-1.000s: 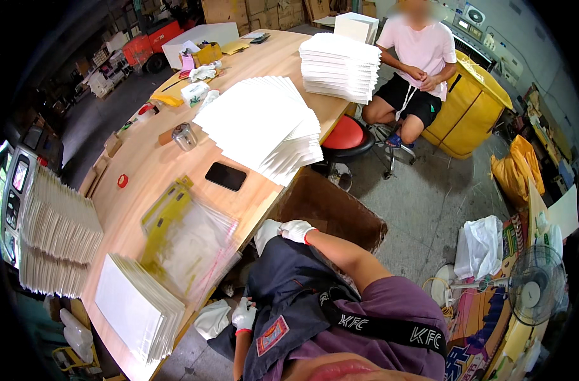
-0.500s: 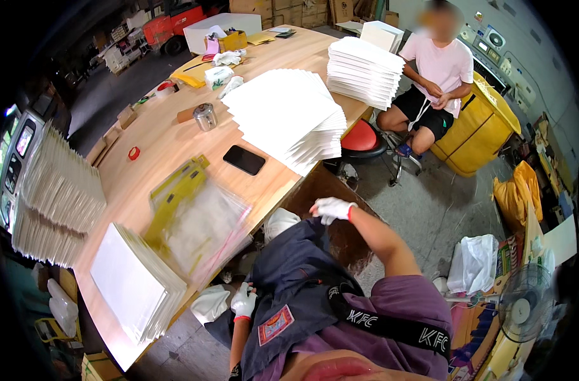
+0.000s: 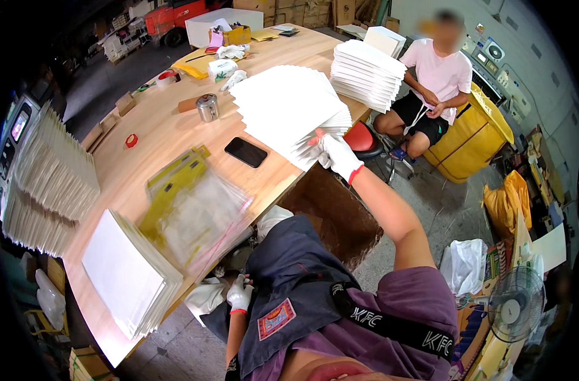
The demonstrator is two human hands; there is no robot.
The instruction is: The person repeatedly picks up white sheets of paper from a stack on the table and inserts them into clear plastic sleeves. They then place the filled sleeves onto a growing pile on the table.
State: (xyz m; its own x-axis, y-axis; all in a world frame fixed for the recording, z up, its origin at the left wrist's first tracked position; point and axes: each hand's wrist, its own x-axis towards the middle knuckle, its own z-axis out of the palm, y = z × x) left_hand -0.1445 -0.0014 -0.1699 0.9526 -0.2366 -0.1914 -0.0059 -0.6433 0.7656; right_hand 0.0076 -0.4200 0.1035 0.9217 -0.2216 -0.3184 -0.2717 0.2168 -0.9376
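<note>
My right hand [image 3: 337, 155], in a white glove with a red cuff, is stretched out to the table edge and grips the near corner of a fanned stack of white sheets [image 3: 283, 105]. Lower down, my gloved left hand [image 3: 239, 295] rests by my lap at the edge of my dark apron [image 3: 289, 279], beside a white plastic bag [image 3: 204, 298]. Its grip is unclear. Between the hands, clear bags with yellow headers [image 3: 188, 203] lie on the wooden table [image 3: 150, 146].
A black phone [image 3: 245, 152], a metal tin [image 3: 207, 108] and a tape roll [image 3: 167, 78] lie on the table. More white stacks [image 3: 127, 279] [image 3: 366, 76] [image 3: 48, 184] surround them. A seated person [image 3: 435, 76], red stool [image 3: 359, 136], yellow bin [image 3: 467, 140], brown box [image 3: 334, 209] and fan [image 3: 508, 311] are to the right.
My right hand has risen from near my lap up and forward to the fanned white stack and taken hold of its corner. The left hand stayed low.
</note>
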